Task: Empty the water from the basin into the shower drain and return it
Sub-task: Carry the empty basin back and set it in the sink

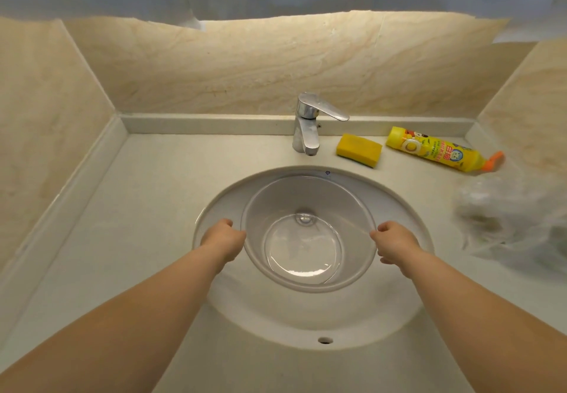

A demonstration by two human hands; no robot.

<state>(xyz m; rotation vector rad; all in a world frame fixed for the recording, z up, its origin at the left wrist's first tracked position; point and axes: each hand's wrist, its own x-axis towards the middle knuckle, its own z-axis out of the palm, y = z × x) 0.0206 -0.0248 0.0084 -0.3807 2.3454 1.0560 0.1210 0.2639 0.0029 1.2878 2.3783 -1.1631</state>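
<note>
Both bare forearms reach forward from the bottom corners toward the sink [313, 322], a white oval bowl sunk in the pale counter [147, 208], its long axis running left to right. Inside the sink sits the basin [306, 208], round and clear, mouth up, tilted a little with its near rim low. A shallow pool of water [302, 251] lies in its near part. Left hand [224, 240], grip clenched on the basin's left rim, fingers curled over the edge. Right hand [395, 242], grip closed on the right rim, thumb on top. Chrome faucet [308, 122] stands behind the sink, spout toward the camera. Right of it: a yellow sponge [359, 150], then a yellow bottle [435, 153] lying on its side, orange cap pointing right. Crumpled clear plastic bag [509, 211] at the counter's right edge.
</note>
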